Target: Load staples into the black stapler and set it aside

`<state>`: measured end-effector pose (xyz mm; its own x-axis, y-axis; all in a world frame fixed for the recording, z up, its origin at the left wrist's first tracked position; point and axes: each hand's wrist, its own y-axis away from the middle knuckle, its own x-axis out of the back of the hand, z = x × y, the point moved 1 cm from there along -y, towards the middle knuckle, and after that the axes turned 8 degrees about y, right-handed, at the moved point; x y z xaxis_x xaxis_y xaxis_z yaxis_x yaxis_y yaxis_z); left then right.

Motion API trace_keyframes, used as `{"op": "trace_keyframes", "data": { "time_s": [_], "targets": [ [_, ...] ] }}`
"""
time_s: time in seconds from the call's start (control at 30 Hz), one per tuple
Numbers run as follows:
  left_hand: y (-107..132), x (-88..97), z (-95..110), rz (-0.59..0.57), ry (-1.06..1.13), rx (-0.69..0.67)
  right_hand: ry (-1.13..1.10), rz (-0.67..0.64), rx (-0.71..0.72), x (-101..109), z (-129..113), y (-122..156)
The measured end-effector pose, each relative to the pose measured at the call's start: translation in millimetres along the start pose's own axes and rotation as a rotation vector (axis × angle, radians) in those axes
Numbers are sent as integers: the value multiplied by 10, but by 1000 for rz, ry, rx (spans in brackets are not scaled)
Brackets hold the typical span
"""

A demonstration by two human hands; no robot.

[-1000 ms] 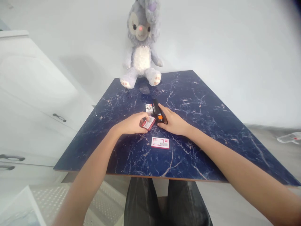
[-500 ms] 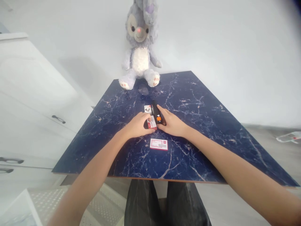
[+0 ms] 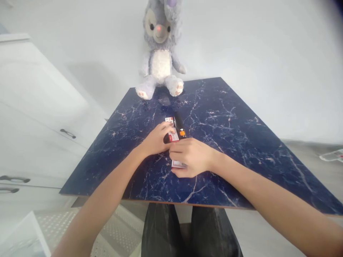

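My left hand (image 3: 160, 138) is curled round a small red-and-white box (image 3: 173, 136), fingers on its top and thumb at its near edge. Another small white-and-red box (image 3: 168, 119) lies just beyond it, partly under my fingers. Right alongside rests a long black object with an orange patch (image 3: 182, 133), apparently a stapler; no hand grips it. My right hand (image 3: 190, 157) covers a flat white box with a red border (image 3: 177, 164) closer to me, its thumb and fingers at the box's edges. Most of that box is hidden under the palm.
A grey plush rabbit (image 3: 160, 64) sits at the far edge of the blue marbled table (image 3: 235, 160), against the wall. White cabinets (image 3: 34, 107) stand to the left. A cream perforated chair or stool (image 3: 118, 232) is below at the left.
My right hand has left the black object and moved toward me onto the flat white box. My left hand stays at the small boxes, its fingers shifted slightly.
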<state>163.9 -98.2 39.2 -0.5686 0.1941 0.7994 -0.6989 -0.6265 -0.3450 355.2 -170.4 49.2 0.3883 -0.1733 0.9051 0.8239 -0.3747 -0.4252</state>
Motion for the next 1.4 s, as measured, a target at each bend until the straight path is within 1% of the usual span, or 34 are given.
{"op": "trace_keyframes", "data": {
  "time_s": [0.13,0.2,0.27,0.33,0.47,0.6,0.7,0.8,0.87,0.93,1.03,1.07,1.13,1.2,1.27,1.33,1.37,1.4],
  "targets": [
    [-11,80,39,31,-54,39,16,-89,-17,-93,-19,-12],
    [-16,101,44,42,-53,60,19,-110,-23,-94,-8,0],
    [-18,97,28,28,-43,60,13,-117,-17,-81,-9,8],
    [-17,77,-5,6,-29,41,-7,-119,-17,-68,-22,7],
    [-5,45,-61,-19,13,0,-78,-123,-79,-51,-40,4],
    [6,40,-58,-44,37,15,-205,-127,-136,-35,-8,29],
    [6,36,-27,-49,36,26,-286,-99,-171,-55,33,41],
    [7,63,-8,-48,20,50,-314,-43,-209,-112,67,30],
    [13,119,-13,-15,17,89,-274,-2,-241,-139,84,20],
    [21,198,-31,51,31,120,-213,33,-259,-130,93,16],
    [33,307,-64,166,95,143,-207,57,-258,-40,98,28],
    [36,328,-73,193,123,150,-254,40,-257,1,99,35],
    [40,344,-86,219,167,163,-440,-55,-267,74,102,46],
    [42,331,-90,210,190,170,-714,-235,-298,121,101,54],
    [43,308,-89,198,191,175,-964,-460,-336,143,94,63],
    [45,291,-82,200,166,174,-1131,-647,-368,155,86,68],
    [46,287,-77,203,149,174,-1179,-695,-377,161,86,68],
    [46,284,-73,203,133,174,-1203,-700,-383,167,91,64]
  ]
}}
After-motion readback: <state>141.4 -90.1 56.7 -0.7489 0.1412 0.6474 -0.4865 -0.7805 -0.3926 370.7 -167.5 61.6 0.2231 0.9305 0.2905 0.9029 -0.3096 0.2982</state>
